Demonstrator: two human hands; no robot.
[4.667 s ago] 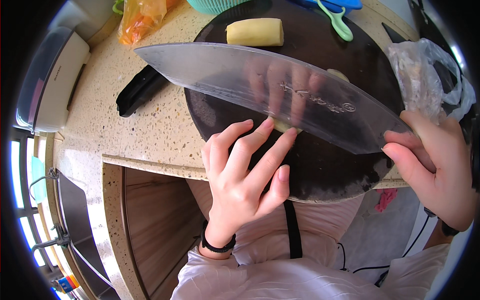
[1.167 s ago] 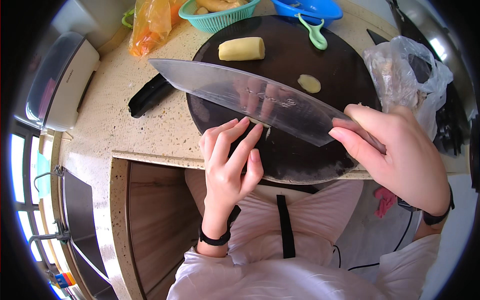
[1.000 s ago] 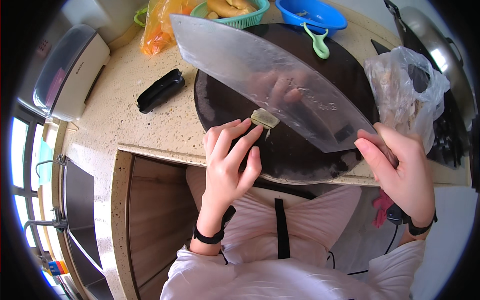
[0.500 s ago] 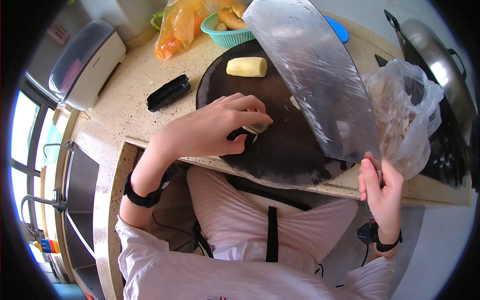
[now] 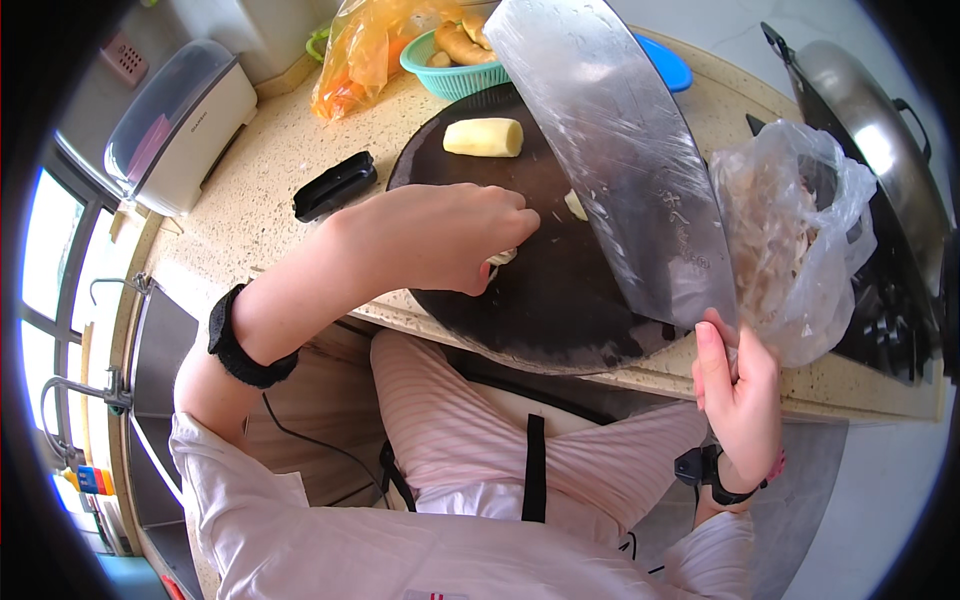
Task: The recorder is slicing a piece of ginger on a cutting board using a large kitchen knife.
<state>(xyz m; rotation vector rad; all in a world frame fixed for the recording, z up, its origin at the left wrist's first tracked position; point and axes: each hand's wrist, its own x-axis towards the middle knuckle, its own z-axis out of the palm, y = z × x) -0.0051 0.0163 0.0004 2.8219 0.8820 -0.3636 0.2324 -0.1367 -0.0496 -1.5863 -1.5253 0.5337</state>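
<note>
My right hand (image 5: 738, 385) grips the handle of a large, broad-bladed cleaver (image 5: 625, 160). Its wet blade tilts up over the right side of a round, dark chopping board (image 5: 455, 300). Low over the board's left part, my left hand (image 5: 485, 230) is closed, fingers curled down around pale vegetable slices (image 5: 503, 257); most of them are hidden beneath the hand. A peeled, pale-yellow vegetable chunk (image 5: 483, 138) lies on its side at the far left of the board. One small pale piece (image 5: 576, 205) rests beside the cleaver's edge.
Behind the board stand a green basket (image 5: 450, 80) of tan root vegetables and an orange plastic bag (image 5: 355, 75). A black tray (image 5: 335, 187) lies to the left. On the right are a clear plastic bag (image 5: 790, 230) and a lidded wok (image 5: 860, 110). The sink (image 5: 165, 350) is far left.
My left hand has curled inward over the slices, its fingers closing, and its forearm has swung left. The right hand and cleaver have shifted slightly left.
</note>
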